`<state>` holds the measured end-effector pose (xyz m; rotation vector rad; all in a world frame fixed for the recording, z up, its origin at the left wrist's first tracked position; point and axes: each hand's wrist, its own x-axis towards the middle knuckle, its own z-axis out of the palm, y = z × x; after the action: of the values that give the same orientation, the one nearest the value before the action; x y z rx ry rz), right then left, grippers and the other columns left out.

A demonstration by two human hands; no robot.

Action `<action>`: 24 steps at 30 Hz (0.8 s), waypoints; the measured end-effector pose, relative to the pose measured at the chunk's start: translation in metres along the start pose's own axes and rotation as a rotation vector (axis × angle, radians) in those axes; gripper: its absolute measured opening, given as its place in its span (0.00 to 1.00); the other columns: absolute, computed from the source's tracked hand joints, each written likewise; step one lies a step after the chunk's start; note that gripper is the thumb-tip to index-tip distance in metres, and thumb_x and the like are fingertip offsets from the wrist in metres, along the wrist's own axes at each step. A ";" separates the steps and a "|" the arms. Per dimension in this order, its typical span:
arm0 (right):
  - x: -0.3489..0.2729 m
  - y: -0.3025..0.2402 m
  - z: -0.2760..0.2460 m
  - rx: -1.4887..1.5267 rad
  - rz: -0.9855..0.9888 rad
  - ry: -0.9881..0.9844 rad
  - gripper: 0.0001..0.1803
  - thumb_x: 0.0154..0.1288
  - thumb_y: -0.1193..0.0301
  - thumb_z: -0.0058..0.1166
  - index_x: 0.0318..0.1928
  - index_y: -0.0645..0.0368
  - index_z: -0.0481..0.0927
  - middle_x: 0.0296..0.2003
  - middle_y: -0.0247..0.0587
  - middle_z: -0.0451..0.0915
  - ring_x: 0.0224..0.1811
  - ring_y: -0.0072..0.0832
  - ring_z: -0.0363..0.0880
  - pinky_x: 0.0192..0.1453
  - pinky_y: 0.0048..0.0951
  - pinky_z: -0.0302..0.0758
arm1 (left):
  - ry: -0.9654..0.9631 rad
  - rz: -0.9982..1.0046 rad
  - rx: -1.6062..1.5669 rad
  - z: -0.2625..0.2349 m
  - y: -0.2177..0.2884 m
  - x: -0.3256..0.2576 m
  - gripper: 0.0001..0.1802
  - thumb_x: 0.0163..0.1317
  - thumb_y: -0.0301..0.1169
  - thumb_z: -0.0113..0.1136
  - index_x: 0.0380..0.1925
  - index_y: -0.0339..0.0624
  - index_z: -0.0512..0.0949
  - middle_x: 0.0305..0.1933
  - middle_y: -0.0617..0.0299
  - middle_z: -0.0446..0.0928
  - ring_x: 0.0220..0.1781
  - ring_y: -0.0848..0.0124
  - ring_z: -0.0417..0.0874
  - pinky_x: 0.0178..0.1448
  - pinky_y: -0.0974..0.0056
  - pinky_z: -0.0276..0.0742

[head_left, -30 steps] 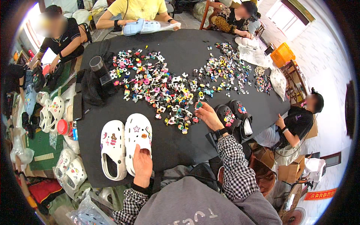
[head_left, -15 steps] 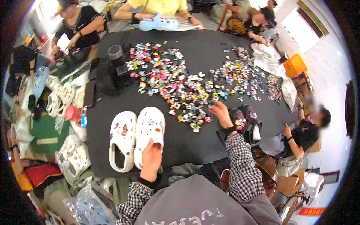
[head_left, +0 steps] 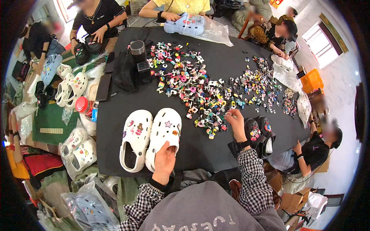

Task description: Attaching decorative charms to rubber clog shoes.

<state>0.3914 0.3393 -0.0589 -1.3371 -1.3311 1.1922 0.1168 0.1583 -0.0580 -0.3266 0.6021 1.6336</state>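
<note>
White foam clogs sit side by side on the black table (head_left: 115, 154) in the lower middle of the frame, toes pointing up the picture. My left hand (head_left: 165, 161) rests on the heel end of the right-hand white clog (head_left: 165, 135), fingers curled over its back edge and gripping it; that clog carries a star-shaped charm and a few others near its toe. The left-hand white clog (head_left: 135, 138) lies touching it, with several small coloured charms set in its top.

My right hand (head_left: 236, 123) reaches out at the centre right of the frame, at the near edge of the heap of coloured charms (head_left: 192, 84). Its fingertips are pinched together around something small at the pile's edge; I cannot tell which piece it is. That heap spreads across the middle of the table toward the top, and a second scatter of charms (head_left: 258, 84) lies to the upper right.

Just right of my right wrist, a pair of black clogs (head_left: 259, 133) with charms on them sits at the table's edge. A dark cylindrical cup (head_left: 137, 49) stands in the upper middle. Other people sit around the table's far side and right side, one with a pale blue clog (head_left: 185, 24) at the top.
</note>
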 end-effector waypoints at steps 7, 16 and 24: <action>-0.034 -0.092 0.078 0.144 0.178 -0.421 0.11 0.65 0.74 0.56 0.46 0.63 0.74 0.42 0.38 0.78 0.42 0.24 0.81 0.48 0.25 0.77 | 0.024 0.043 0.090 0.000 -0.003 0.002 0.22 0.66 0.22 0.50 0.61 0.39 0.66 0.60 0.58 0.72 0.60 0.63 0.73 0.65 0.61 0.69; -0.058 -0.082 0.163 -0.193 -0.056 -0.625 0.10 0.57 0.71 0.63 0.35 0.64 0.80 0.30 0.41 0.82 0.32 0.24 0.81 0.38 0.27 0.77 | 0.118 0.050 0.144 -0.002 -0.006 0.004 0.18 0.68 0.23 0.48 0.58 0.37 0.68 0.57 0.58 0.73 0.56 0.67 0.75 0.63 0.60 0.70; -0.060 -0.076 0.189 -0.457 -0.242 -0.686 0.09 0.54 0.71 0.62 0.34 0.64 0.80 0.27 0.42 0.80 0.29 0.30 0.79 0.35 0.29 0.75 | 0.086 0.045 0.136 -0.008 -0.008 0.005 0.18 0.68 0.22 0.47 0.58 0.37 0.68 0.56 0.60 0.73 0.54 0.68 0.75 0.61 0.59 0.70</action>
<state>0.1948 0.2749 -0.0100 -1.0421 -2.2954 1.2720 0.1226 0.1585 -0.0688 -0.2860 0.7866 1.6182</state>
